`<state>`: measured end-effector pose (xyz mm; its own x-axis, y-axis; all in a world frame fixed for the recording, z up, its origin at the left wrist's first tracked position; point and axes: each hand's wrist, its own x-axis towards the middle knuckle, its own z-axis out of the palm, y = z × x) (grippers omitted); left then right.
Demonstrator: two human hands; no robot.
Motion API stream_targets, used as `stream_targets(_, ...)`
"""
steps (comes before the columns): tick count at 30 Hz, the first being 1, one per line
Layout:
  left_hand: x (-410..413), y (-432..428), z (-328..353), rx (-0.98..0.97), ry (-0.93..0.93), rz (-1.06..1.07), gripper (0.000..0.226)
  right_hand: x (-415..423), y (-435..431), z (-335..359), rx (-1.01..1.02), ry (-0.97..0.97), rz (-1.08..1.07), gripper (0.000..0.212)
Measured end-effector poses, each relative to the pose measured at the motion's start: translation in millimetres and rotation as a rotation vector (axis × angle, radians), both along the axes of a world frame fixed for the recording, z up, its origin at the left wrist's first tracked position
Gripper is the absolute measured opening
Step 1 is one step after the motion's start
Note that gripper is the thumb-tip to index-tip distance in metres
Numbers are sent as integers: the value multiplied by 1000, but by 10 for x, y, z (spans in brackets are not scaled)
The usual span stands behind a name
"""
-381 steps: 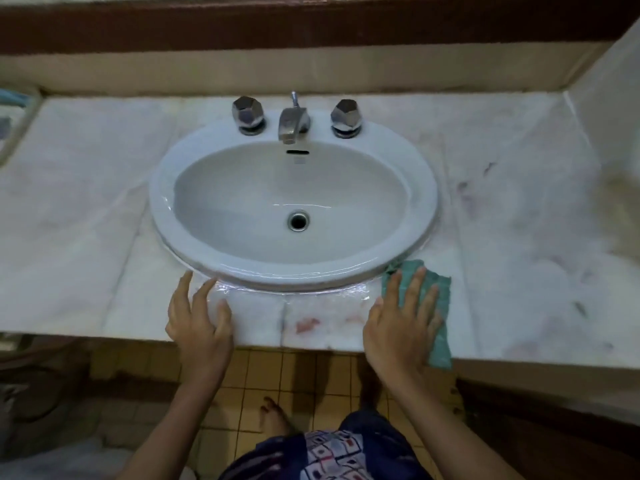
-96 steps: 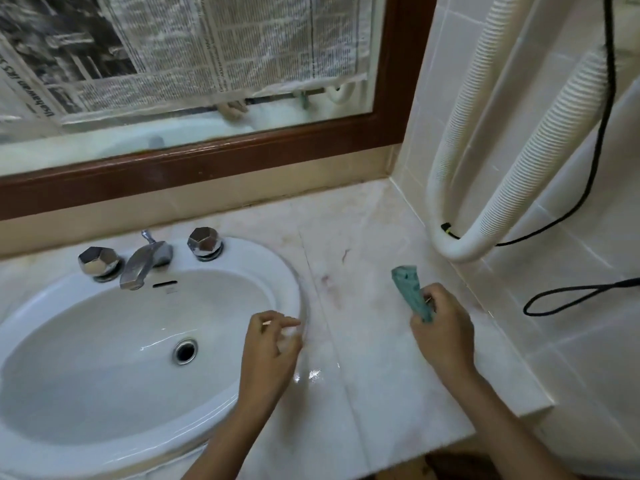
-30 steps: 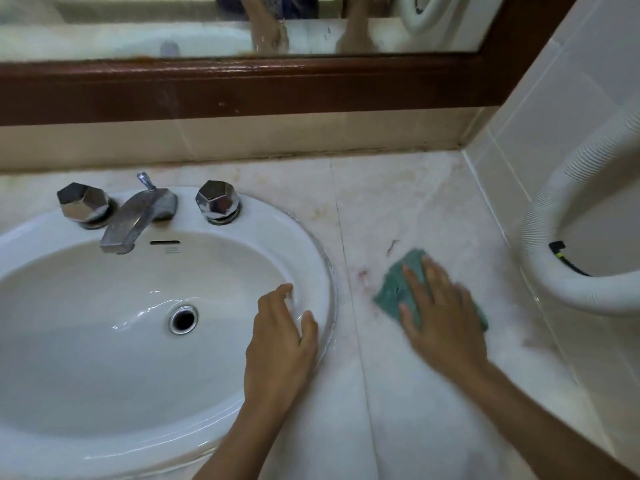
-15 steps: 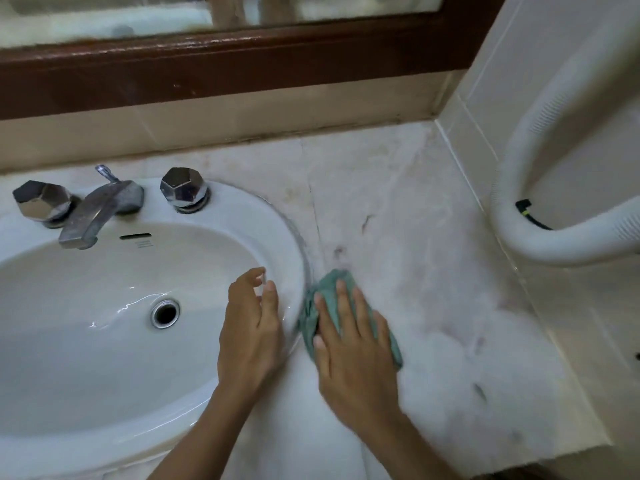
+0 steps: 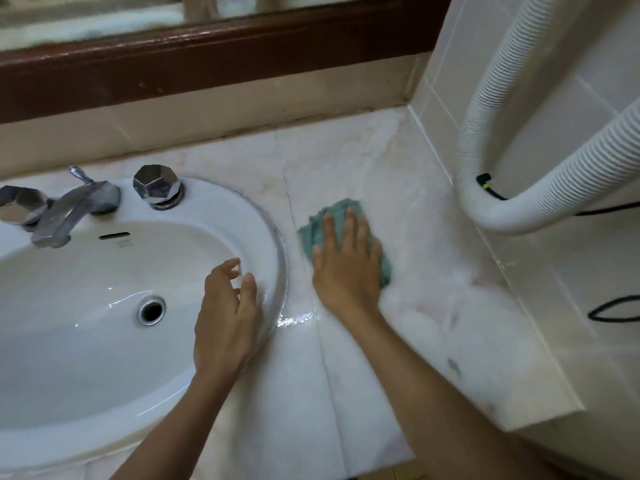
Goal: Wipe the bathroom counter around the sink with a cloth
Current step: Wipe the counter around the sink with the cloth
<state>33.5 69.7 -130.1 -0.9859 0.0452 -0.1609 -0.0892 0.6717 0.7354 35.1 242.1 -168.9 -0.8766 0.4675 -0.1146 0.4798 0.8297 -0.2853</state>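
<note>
Now, our right hand (image 5: 346, 268) flat, fingers straight, pressing green cloth (image 5: 311, 230) onto table (image 5: 381, 161), just right of left hand (image 5: 227, 313); left hand loosely curled, holding nothing, resting on sink rim (image 5: 273, 244). We should press evenly, overlap strokes, hug rim.

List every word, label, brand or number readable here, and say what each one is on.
No text can be read.
A small grey mark below the overflow slot inside the sink: too small and blurred to read.
On the cloth, the corrugated hose and the tap handle: no lettering shows.
</note>
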Motion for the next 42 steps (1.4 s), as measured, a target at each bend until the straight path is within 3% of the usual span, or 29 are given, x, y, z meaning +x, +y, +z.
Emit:
stream_targets(4,31,8,3,-20,17,10,37,930,-778,65,-26,77,228,62)
stream_targets(7,49,0,10,-29,24,16,37,1625,-486,123,-2,52,385,64)
stream_targets(10,63,-2,0,-42,30,3,40,1725,270,82,109,25,261,61)
stream_targets(15,50,27,11,-64,40,-6,39,862,1310,24,139,-70,-87,62)
stream_targets(20,68,37,15,-86,54,-13,40,104,956,51,55,-62,-125,61)
stream_targets(22,76,33,17,-96,65,-27,41,275,425,57,15,9,18,61)
stream_targets(26,94,-2,1,-85,76,-43,40,1436,-130,128,-9,69,310,61)
stream_targets(30,94,17,-20,-131,78,-29,42,2048,761,96,113,-28,139,60)
stream_targets(33,98,33,-24,-164,88,-29,43,1717,1272,62,137,-72,-36,62)
stream_targets(37,96,26,-35,-153,87,-29,45,907,1478,44,129,-86,-119,60)
stream_targets(42,107,24,-6,-116,98,-13,40,342,478,20,26,18,4,59)
